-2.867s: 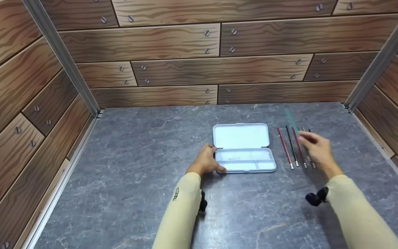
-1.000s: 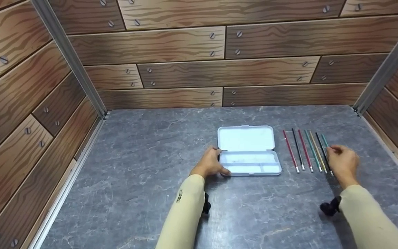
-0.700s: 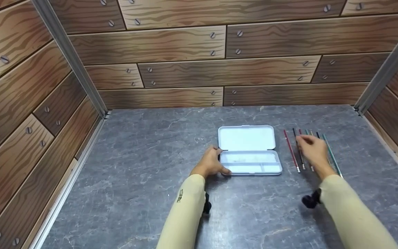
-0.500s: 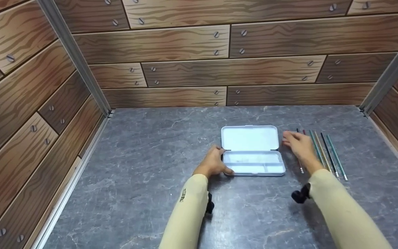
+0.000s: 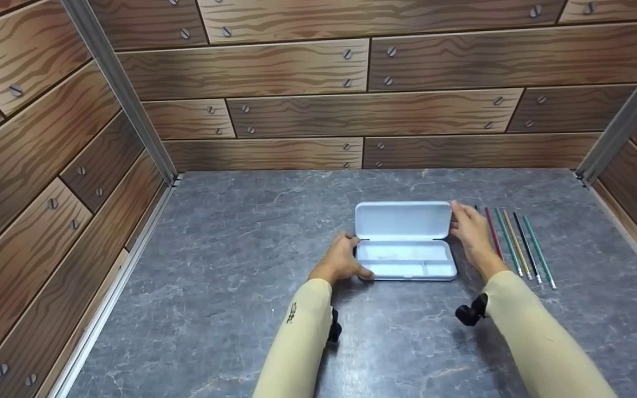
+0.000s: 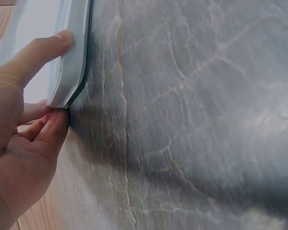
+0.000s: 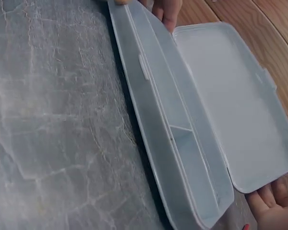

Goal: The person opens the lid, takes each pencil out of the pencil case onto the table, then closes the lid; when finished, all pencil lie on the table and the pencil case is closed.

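Note:
A pale blue plastic pencil case (image 5: pixel 385 271) lies unfolded on the table, its divided tray bare inside. My left hand (image 5: pixel 340 258) grips the tray's left end, thumb over the front rim and fingers at the back corner, as the left wrist view shows of the hand (image 6: pixel 29 115). My right hand (image 5: pixel 470 229) holds the right edge of the lid (image 5: pixel 403 220), which is tilted up off the table behind the tray. In the right wrist view the fingers (image 7: pixel 271 199) curl under the lid's corner.
A row of pencils lies right of the case: a red pencil (image 5: pixel 494 232), a tan pencil (image 5: pixel 517 243), a dark pencil (image 5: pixel 527 249) and a teal pencil (image 5: pixel 539 251) among them. My right hand and forearm hide part of the row. Wood-patterned walls (image 5: pixel 263 119) enclose the grey marbled table (image 5: pixel 230 249).
My right hand has laid a teal pencil at the row's right end, let go and moved left to the lid, whose front face now tilts up. The left hand has stayed on the case.

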Tool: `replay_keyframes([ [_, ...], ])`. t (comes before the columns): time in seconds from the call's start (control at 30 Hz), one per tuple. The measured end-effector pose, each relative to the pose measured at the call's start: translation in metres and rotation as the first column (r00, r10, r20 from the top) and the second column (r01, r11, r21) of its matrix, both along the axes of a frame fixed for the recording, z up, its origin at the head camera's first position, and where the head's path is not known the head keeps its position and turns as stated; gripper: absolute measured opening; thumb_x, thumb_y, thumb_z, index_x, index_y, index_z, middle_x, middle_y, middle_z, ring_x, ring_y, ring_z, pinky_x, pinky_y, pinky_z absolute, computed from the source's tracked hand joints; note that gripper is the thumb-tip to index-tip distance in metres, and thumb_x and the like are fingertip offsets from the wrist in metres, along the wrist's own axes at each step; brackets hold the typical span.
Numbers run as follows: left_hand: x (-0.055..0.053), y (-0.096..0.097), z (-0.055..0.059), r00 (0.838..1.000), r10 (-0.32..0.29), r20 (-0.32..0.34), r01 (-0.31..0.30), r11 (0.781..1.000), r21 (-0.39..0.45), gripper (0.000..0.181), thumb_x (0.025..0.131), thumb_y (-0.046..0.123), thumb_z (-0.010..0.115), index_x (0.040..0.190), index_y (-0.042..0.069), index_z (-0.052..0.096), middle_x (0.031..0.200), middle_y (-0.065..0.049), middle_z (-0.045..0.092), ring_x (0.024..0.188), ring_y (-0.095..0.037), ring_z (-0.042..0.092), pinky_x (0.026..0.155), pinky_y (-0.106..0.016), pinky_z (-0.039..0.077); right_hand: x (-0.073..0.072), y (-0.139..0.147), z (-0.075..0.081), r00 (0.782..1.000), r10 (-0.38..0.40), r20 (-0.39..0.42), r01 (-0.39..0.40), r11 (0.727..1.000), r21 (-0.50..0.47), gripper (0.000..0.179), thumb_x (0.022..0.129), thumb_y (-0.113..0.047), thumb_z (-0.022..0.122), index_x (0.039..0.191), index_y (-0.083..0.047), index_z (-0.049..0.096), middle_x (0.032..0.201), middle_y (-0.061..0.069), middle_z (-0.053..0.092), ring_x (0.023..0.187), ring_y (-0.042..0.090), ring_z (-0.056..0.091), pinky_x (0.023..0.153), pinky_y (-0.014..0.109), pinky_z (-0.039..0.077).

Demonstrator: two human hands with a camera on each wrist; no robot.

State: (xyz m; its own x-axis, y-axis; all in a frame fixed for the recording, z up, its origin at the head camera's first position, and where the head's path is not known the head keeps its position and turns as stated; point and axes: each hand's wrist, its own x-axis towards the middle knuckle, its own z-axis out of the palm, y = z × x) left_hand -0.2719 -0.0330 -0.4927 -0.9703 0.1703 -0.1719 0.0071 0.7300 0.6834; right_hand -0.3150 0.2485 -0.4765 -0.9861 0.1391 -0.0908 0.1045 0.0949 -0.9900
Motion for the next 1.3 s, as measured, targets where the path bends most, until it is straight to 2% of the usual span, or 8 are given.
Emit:
replay_keyframes([
  [0.1,0.000,-0.001,-0.002,1.000,0.005,-0.005,-0.005,1.000,0.015,0.091,0.065,0.027,0.097,0.142,0.002,0.055,0.145,-0.008,0.046,0.136,-0.025,0.046,0.115,-0.035,0.040,0.006,0.004,-0.004,0.996,-0.048,-0.072,0.047,0.999,-0.015,0.024,0.101,-0.036,0.060,0.103,-0.013,0.067,0.087,-0.015,0.062,0.081,0.002,0.059,0.075,0.017,0.052],
  [0.2,0.001,-0.001,-0.004,1.000,0.003,-0.026,-0.002,0.999,0.038,0.091,0.065,0.027,0.097,0.141,-0.002,0.055,0.144,-0.009,0.047,0.136,-0.025,0.047,0.115,-0.035,0.040,0.015,0.011,-0.011,0.991,0.001,-0.136,-0.005,1.000,-0.026,0.013,0.098,-0.025,0.067,0.086,-0.021,0.068,0.081,-0.018,0.066,0.081,0.002,0.062,0.076,0.016,0.053],
  [0.3,0.002,-0.002,-0.006,0.998,-0.016,-0.064,0.019,0.998,0.058,0.084,0.064,0.026,0.097,0.133,-0.005,0.061,0.141,-0.010,0.050,0.133,-0.026,0.050,0.115,-0.035,0.041,0.022,0.021,-0.016,0.974,0.128,-0.189,-0.141,0.988,-0.057,0.007,0.096,-0.013,0.069,0.098,-0.007,0.073,0.090,-0.013,0.075,0.087,0.001,0.067,0.082,0.016,0.055],
  [0.47,0.000,-0.006,-0.006,0.991,-0.040,-0.129,0.048,0.997,0.058,0.067,0.063,0.026,0.098,0.115,-0.004,0.068,0.136,-0.017,0.054,0.129,-0.031,0.052,0.113,-0.037,0.042,0.028,0.037,-0.019,0.910,0.358,-0.211,-0.346,0.934,0.090,0.046,0.092,-0.003,0.071,0.131,0.015,0.056,0.119,0.005,0.074,0.106,0.001,0.067,0.090,0.013,0.052],
  [0.63,-0.002,-0.008,0.002,0.997,-0.031,-0.067,0.035,0.997,0.070,0.101,0.065,0.035,0.096,0.145,-0.004,0.049,0.152,-0.020,0.043,0.142,-0.033,0.042,0.119,-0.042,0.037,0.029,0.040,-0.019,0.864,0.493,-0.098,-0.436,0.832,0.344,0.067,0.087,-0.017,0.080,0.143,0.006,0.051,0.143,0.022,0.056,0.130,0.020,0.058,0.099,0.014,0.047],
  [0.7,-0.003,-0.007,0.005,0.999,-0.036,-0.026,0.038,0.997,0.072,0.109,0.068,0.040,0.094,0.153,0.000,0.039,0.157,-0.018,0.040,0.147,-0.032,0.037,0.121,-0.043,0.034,0.029,0.037,-0.019,0.849,0.525,-0.061,-0.457,0.786,0.417,0.074,0.084,-0.020,0.083,0.145,0.005,0.049,0.147,0.025,0.051,0.136,0.032,0.051,0.106,0.023,0.047],
  [0.87,-0.004,-0.004,0.008,0.998,-0.048,-0.034,0.048,0.999,-0.007,0.096,0.072,0.042,0.091,0.149,0.002,0.047,0.155,-0.013,0.045,0.146,-0.030,0.040,0.121,-0.041,0.033,0.028,0.031,-0.019,0.815,0.579,-0.016,-0.478,0.688,0.546,0.087,0.079,-0.019,0.086,0.148,0.009,0.041,0.151,0.030,0.043,0.140,0.047,0.041,0.114,0.053,0.037],
  [1.3,-0.005,0.001,0.010,0.989,-0.123,-0.085,0.108,0.980,-0.166,0.092,0.073,0.039,0.090,0.146,-0.002,0.050,0.151,-0.018,0.048,0.140,-0.032,0.046,0.118,-0.039,0.039,0.026,0.025,-0.012,0.801,0.596,0.058,-0.470,0.566,0.677,0.093,0.076,-0.022,0.088,0.148,0.010,0.040,0.149,0.034,0.041,0.136,0.050,0.044,0.109,0.058,0.041],
])
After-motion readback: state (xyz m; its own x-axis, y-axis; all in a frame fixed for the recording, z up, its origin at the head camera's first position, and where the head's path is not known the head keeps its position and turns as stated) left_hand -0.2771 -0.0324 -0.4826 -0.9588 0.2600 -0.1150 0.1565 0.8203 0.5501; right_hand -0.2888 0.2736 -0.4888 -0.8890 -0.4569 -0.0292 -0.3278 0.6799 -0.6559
